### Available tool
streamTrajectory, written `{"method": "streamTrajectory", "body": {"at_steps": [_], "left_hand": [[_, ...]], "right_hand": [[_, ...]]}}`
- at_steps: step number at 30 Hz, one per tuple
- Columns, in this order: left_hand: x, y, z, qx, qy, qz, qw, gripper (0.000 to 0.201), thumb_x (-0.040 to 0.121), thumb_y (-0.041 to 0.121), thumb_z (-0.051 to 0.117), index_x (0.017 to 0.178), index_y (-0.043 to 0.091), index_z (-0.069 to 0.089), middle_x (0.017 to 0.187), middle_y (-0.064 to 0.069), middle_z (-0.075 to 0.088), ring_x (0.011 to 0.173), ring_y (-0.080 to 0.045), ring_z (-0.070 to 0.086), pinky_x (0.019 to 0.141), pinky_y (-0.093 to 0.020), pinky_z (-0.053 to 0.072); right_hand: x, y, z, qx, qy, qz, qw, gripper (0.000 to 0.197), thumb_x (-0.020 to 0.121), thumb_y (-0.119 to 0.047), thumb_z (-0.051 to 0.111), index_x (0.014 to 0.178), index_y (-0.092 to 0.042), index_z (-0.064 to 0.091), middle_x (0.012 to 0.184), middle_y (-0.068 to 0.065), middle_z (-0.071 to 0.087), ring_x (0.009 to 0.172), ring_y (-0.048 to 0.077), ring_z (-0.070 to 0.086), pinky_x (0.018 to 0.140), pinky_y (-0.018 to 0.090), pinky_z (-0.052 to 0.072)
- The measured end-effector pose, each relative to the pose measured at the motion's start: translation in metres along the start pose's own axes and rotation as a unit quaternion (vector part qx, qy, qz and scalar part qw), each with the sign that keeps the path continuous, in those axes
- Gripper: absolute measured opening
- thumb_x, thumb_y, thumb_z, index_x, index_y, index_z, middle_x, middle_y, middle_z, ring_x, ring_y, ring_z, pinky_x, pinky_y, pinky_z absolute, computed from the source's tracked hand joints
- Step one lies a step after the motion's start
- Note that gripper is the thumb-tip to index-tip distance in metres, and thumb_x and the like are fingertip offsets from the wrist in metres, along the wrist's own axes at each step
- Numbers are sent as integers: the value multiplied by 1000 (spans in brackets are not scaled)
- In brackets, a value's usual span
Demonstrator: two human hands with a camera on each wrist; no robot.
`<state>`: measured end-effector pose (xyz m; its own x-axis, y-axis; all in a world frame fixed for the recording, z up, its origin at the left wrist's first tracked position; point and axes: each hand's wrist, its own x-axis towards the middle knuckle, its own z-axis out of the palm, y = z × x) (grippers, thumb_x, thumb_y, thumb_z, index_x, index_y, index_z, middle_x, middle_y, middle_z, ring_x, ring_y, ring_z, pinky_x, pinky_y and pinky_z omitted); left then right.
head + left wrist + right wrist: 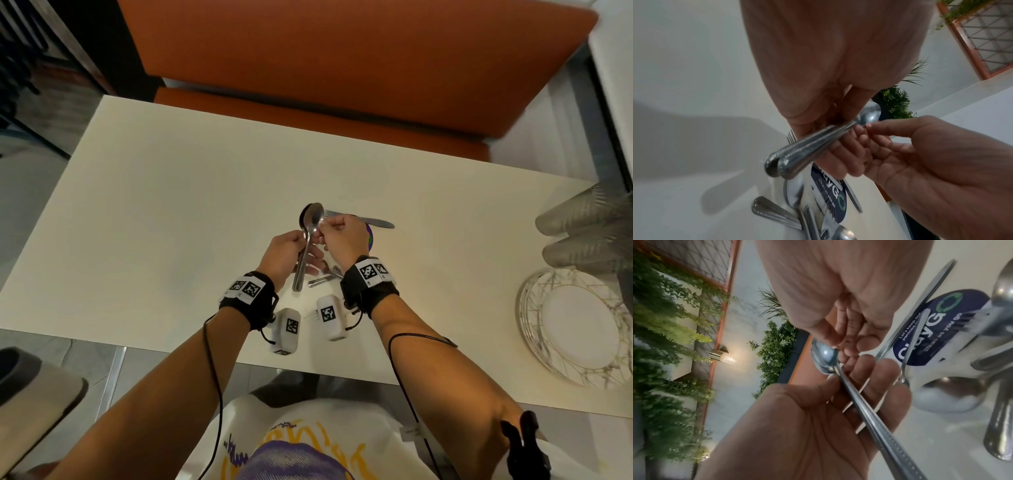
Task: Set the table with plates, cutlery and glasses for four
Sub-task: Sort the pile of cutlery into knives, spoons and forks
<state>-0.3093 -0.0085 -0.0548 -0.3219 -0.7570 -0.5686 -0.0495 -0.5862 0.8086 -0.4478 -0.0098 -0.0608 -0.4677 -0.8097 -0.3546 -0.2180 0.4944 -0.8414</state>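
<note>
Over the middle of the cream table I hold two steel spoons stacked together, bowls pointing away from me. My left hand grips their handles, which lie across its fingers under the thumb. My right hand pinches the spoons near the bowls, thumb on top. Beneath the hands lies a loose pile of cutlery with forks and spoons. A table knife lies just beyond the right hand.
A stack of patterned plates sits at the table's right edge, with clear glasses behind it. An orange bench runs along the far side. A dark round sticker is on the table under the cutlery.
</note>
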Motion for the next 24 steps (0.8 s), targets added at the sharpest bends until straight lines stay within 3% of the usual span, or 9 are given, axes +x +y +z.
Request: {"method": "streamTrajectory", "body": {"at_steps": [3, 5, 9, 13, 16, 18, 20, 24], "left_hand": [[2, -7, -2, 1, 13, -13, 1000, 33, 105, 8, 36, 106, 2, 69, 78, -14, 64, 60, -24, 56, 57, -32, 46], [5, -12, -4, -13, 24, -24, 999, 34, 105, 9, 36, 107, 2, 69, 72, -8, 59, 56, -19, 47, 55, -30, 38], [5, -14, -11, -31, 43, -36, 998, 34, 106, 8, 34, 102, 3, 67, 66, -3, 51, 51, -15, 38, 51, -27, 30], [4, -15, -20, -28, 62, -39, 997, 33, 107, 7, 32, 103, 2, 65, 68, -4, 49, 52, -14, 36, 50, -27, 29], [5, -18, -25, -31, 66, -41, 996, 34, 107, 6, 32, 104, 1, 65, 67, -4, 47, 51, -13, 34, 48, -26, 27], [6, -21, -28, -31, 63, -45, 997, 35, 106, 7, 33, 105, 0, 66, 66, -4, 46, 51, -13, 33, 48, -25, 26], [8, -22, -30, -30, 61, -49, 996, 36, 106, 9, 33, 105, 0, 67, 65, -3, 45, 50, -12, 33, 47, -25, 26], [9, -23, -34, -26, 60, -52, 997, 35, 105, 10, 33, 103, 0, 67, 63, -1, 45, 50, -12, 32, 47, -25, 25]], "right_hand": [[-2, 1, -3, -23, -13, -18, 999, 8, 89, -17, 70, 84, -23, 69, 88, -3, 75, 86, 15, 72, 82, 31, 59], [-2, 2, -7, -36, -33, -33, 998, 3, 91, -19, 71, 93, -17, 73, 90, -4, 73, 86, 13, 69, 81, 26, 56], [5, 17, -18, -70, -52, -28, 996, 10, 94, -20, 68, 101, -17, 74, 97, -1, 76, 90, 14, 70, 90, 32, 57], [5, 38, -24, -185, -95, -58, 976, 21, 95, -9, 60, 109, -13, 76, 109, 0, 75, 94, 10, 64, 95, 28, 53], [4, 52, -16, -291, -127, -91, 944, 27, 96, -11, 59, 119, -15, 73, 118, 4, 71, 109, 20, 62, 100, 36, 52], [5, 57, -11, -385, -151, -107, 904, 29, 96, -18, 65, 125, -21, 70, 120, 5, 67, 116, 26, 56, 101, 42, 50], [6, 60, -7, -427, -151, -114, 884, 28, 95, -23, 67, 124, -23, 69, 121, 5, 65, 118, 27, 53, 100, 42, 49], [5, 61, -1, -440, -124, -115, 882, 17, 94, -30, 69, 109, -26, 74, 115, 1, 66, 113, 25, 55, 98, 43, 48]]}}
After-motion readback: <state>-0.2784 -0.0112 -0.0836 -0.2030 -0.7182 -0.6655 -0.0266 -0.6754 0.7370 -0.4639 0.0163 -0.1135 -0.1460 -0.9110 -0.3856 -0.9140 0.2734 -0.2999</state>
